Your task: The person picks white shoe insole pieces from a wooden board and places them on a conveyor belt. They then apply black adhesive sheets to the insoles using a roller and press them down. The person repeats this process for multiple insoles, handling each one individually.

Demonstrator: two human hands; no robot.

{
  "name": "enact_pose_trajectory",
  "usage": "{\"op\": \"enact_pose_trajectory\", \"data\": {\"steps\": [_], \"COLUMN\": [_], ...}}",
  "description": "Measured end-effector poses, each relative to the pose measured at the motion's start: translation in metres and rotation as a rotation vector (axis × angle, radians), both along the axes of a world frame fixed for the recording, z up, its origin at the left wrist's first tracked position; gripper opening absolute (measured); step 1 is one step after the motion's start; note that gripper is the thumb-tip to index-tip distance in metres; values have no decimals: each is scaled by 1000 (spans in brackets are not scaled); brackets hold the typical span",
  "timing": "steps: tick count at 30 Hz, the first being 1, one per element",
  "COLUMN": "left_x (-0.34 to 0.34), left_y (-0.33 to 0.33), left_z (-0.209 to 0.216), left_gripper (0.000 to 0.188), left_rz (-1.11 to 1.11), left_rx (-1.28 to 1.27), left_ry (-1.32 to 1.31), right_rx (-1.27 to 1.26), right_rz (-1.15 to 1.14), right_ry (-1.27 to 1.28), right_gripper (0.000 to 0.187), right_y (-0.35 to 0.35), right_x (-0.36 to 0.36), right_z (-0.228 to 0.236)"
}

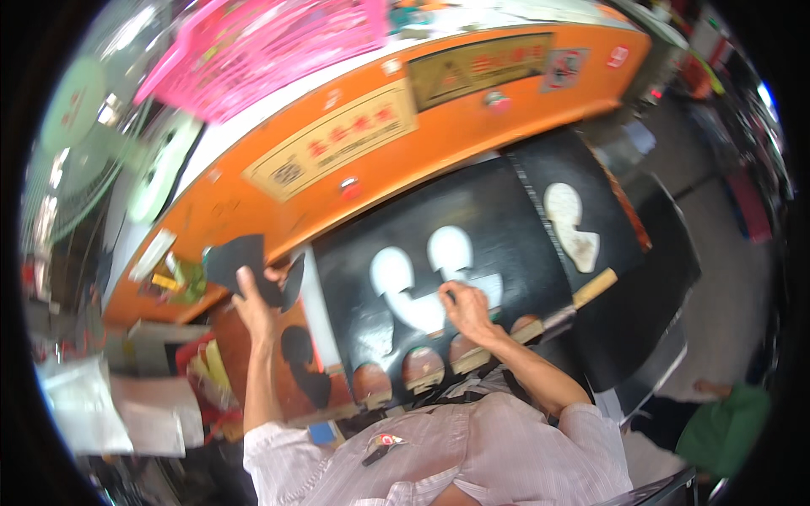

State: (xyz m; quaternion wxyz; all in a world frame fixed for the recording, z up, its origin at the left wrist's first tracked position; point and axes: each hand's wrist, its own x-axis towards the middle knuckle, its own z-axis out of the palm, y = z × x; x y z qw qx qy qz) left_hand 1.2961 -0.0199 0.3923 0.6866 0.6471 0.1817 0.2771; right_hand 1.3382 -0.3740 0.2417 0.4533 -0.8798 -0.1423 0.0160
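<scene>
My left hand point(256, 314) is raised at the left, holding thin black cut-out pieces point(239, 263) with curved edges. In front of me, white sole-shaped pieces point(393, 271) lie on a black work surface point(354, 244). My right hand point(468, 312) is over the right-hand white piece point(450, 250), its fingers pinched at the narrow middle; whatever is between them is too small to make out. Another sole-shaped piece point(564, 205), off-white and stained, lies on the black panel at the right. A dark sole-shaped piece point(305, 367) rests on the reddish-brown board beside my left forearm.
An orange machine front point(337, 202) with signs and red buttons rises behind the surface. Above it stands a pink basket point(270, 59); a pale green fan point(80, 110) is at far left. Rounded brown blocks point(423, 368) line the near edge. A person in green point(726, 430) is at lower right.
</scene>
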Motion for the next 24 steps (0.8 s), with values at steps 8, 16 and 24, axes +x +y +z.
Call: {"op": "enact_pose_trajectory", "data": {"steps": [8, 16, 24], "left_x": [-38, -77, -87], "left_y": [9, -34, -25], "left_z": [-48, -151, -201], "left_gripper": [33, 57, 46], "left_rz": [134, -595, -753], "left_rx": [-120, 915, 946], "left_ry": [181, -65, -194], "right_rx": [-30, -82, 246], "right_rz": [283, 339, 482], "right_ry": [-4, 291, 647], "right_gripper": [23, 51, 33], "right_y": [29, 45, 116], "right_x": [-61, -52, -23], "right_z": [24, -54, -94]}}
